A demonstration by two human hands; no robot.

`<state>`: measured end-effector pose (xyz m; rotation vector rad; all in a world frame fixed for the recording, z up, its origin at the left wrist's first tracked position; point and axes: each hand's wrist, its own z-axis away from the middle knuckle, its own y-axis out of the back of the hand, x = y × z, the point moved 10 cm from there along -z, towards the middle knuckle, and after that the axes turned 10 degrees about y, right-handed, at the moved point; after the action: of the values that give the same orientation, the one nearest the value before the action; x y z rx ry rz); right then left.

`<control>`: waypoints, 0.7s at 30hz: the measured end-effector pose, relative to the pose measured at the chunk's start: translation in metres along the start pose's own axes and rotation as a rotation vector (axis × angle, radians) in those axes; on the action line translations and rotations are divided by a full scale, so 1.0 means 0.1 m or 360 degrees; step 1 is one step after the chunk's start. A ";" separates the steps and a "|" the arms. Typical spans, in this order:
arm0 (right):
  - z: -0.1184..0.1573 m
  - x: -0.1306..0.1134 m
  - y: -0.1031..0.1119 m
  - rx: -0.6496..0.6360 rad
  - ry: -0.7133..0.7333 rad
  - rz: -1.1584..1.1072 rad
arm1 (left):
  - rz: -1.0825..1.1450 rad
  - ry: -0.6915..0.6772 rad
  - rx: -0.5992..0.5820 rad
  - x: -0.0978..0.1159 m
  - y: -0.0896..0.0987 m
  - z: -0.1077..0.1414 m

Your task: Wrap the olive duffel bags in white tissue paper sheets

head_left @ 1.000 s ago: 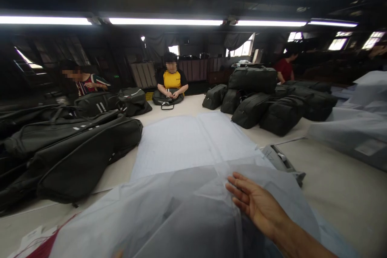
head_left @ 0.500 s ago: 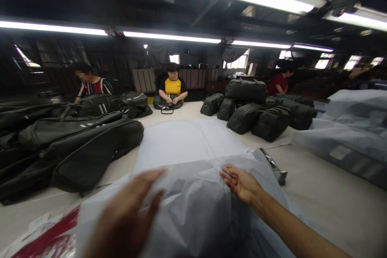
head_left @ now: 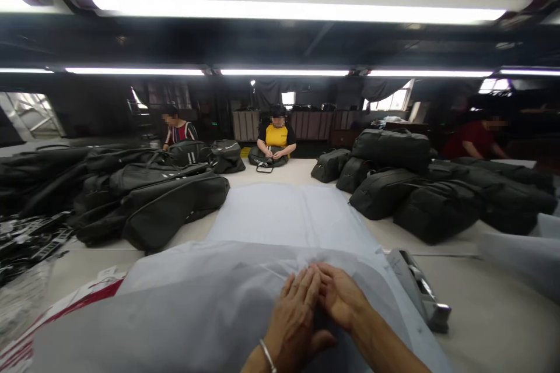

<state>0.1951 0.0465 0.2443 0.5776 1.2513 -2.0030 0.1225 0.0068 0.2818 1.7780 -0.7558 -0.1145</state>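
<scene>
Plastic sheeting (head_left: 184, 303), pale, translucent, thin and softly creased: directly beneath and around the hands, domed over a dark bulk. Left hand (head_left: 293, 315): back uppermost, fingers long and together, thumb spread wide. Right hand (head_left: 345, 300): narrow, fingers bent inward, tips meeting the left's — whether film is pinched there, cannot tell. Handling, as judged: light, even pressure with flat fingers, working creases outward; a hard tug would likely stretch or split film this thin. White sheets (head_left: 271, 210), flat, smooth, ridged lengthwise: just beyond the hands. Grey dispenser (head_left: 420, 288), hard, angular: right of the hands, on the pale surface (head_left: 494, 285). Dark bags (head_left: 175, 207), matt, slumped, round-ended: farther off, left.
</scene>
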 end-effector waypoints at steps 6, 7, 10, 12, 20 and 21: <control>0.26 -0.31 0.12 -0.0124 -0.0024 -0.0044 | -0.0159 0.0094 0.0012 0.01 0.03 -0.07; 0.34 -0.41 0.28 -0.0139 0.0103 0.0062 | -0.0188 0.0094 0.0025 0.02 0.05 -0.07; 0.61 -0.84 1.09 0.0123 0.0762 0.0496 | -0.0307 0.0056 0.0044 0.06 0.09 -0.09; 0.79 -1.00 1.68 0.0457 0.1104 0.0724 | -0.0362 0.0015 0.0030 0.08 0.10 -0.09; 0.23 -0.47 2.35 0.0399 0.0617 0.0827 | -0.0489 0.0085 0.0015 0.06 0.09 -0.09; 0.19 -0.44 2.38 0.0358 0.0548 0.0847 | -0.0492 0.0111 0.0035 0.06 0.10 -0.09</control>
<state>0.4031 -0.0255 0.1421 1.2639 0.9276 -1.6364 0.1265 0.0093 0.2954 1.8997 -0.4297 -0.2498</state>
